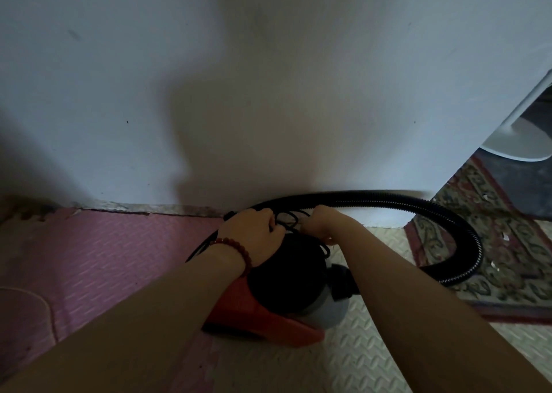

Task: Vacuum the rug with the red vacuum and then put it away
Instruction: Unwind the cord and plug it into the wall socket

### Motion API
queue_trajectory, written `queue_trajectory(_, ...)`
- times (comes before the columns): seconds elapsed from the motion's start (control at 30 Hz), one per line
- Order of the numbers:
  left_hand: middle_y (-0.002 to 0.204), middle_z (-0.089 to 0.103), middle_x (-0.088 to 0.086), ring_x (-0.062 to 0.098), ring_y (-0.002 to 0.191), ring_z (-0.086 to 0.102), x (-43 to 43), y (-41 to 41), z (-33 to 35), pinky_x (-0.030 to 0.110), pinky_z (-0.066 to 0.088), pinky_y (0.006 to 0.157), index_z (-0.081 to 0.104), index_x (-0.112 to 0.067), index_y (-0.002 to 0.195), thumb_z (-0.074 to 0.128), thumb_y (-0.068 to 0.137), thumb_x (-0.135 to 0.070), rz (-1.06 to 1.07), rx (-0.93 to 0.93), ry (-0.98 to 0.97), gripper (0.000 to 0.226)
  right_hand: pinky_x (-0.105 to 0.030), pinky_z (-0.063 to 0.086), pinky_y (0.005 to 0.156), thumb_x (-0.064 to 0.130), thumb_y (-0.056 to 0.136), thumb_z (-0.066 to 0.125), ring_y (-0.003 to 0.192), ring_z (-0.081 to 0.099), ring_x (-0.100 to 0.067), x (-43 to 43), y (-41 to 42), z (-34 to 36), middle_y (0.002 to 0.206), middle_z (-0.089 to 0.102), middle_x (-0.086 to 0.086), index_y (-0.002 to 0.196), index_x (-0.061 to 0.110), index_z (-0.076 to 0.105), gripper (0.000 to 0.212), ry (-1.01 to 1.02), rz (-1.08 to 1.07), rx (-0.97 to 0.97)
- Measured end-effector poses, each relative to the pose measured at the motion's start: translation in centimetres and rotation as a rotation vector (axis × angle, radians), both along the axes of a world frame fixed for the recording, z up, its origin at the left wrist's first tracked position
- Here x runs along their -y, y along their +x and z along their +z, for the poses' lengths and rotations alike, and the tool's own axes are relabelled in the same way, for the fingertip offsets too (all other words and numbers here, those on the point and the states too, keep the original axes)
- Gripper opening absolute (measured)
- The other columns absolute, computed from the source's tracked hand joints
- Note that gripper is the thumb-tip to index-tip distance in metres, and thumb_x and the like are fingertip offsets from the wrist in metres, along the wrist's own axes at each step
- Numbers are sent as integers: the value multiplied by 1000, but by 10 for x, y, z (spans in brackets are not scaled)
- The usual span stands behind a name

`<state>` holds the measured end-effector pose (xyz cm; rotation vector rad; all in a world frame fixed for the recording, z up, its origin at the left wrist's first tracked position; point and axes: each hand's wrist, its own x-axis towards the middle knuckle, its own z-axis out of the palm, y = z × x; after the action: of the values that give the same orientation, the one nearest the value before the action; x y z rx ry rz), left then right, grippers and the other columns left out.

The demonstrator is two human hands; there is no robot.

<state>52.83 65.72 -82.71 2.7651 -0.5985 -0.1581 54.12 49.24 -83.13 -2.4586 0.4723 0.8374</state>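
Hose (418, 204) end hidden behind right forearm (403, 276); white stand (513, 137) cut by edge.

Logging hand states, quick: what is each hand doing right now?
Left hand: curled around the black cord atop the red vacuum.
Right hand: fist gripping the same cord.

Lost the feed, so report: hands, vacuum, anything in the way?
Left hand, right hand both gripping cord atop red vacuum. Vacuum by wall, off rug. Hose loops over rug.
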Motion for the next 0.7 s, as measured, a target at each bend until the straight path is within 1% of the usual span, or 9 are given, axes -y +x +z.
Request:
queue_trajectory(0.07,71,50,-4,13,68,48,-1,-1,-3,26,33,60,57,-13,92,42,94,-39,9,8,2,31,-24,41,61,19,92,52,79,49,-22,-1,3,-5,83,49,-9,85,-2,52,22,-30,28,39)
queue_trajectory(0.17,70,50,-3,14,69,49,-4,1,-3,27,35,57,56,-12,90,44,93,-37,13,-41,0,28,-23,30,48,28,88,60,66,44,-19,-3,7,-11,65,41,-4,62,10,40,38,-34,69,117)
queue_trajectory(0.23,78,56,1,16,74,52,-6,3,-3,29,40,64,55,-11,88,44,93,-36,31,-60,-12,27,-24,32,50,31,85,63,71,47,-20,-4,8,-12,66,43,-4,61,10,41,39,-27,110,111)
queue_trajectory(0.3,82,58,3,16,75,51,-7,4,-2,28,38,64,56,-11,90,45,93,-35,47,-64,-14,27,-25,38,60,27,86,62,79,51,-20,-4,9,-7,76,52,-8,70,5,52,29,-7,147,94)
queue_trajectory(0.33,85,59,4,16,77,52,-6,5,-1,27,37,65,57,-10,92,46,93,-34,54,-63,-9,27,-26,39,62,24,86,62,77,51,-19,-4,10,-1,79,54,-9,74,4,56,24,21,152,97)
queue_trajectory(0.43,96,62,6,20,85,57,-5,5,-1,28,44,71,56,-10,103,47,92,-27,64,-65,-27,23,-27,38,58,19,82,64,67,48,-21,-2,12,19,77,56,-11,84,-2,68,22,168,108,131)
queue_trajectory(0.5,93,60,8,22,83,57,-5,4,-1,31,48,72,51,-9,110,47,91,-20,66,-77,-64,22,-27,31,53,21,82,64,65,41,-22,0,12,26,71,50,-10,93,-3,69,26,263,113,120)
queue_trajectory(0.6,95,58,9,23,80,56,-4,5,1,36,50,70,44,-12,114,50,89,-14,82,-51,-132,26,-29,28,55,19,75,69,61,37,-19,4,13,24,61,45,-3,74,13,72,7,516,15,111)
queue_trajectory(0.7,110,54,10,25,94,56,-1,5,7,36,50,79,42,-14,121,52,91,-21,147,-9,-156,32,-35,37,72,19,69,72,78,50,-21,7,14,19,73,61,0,66,24,73,6,709,-56,125)
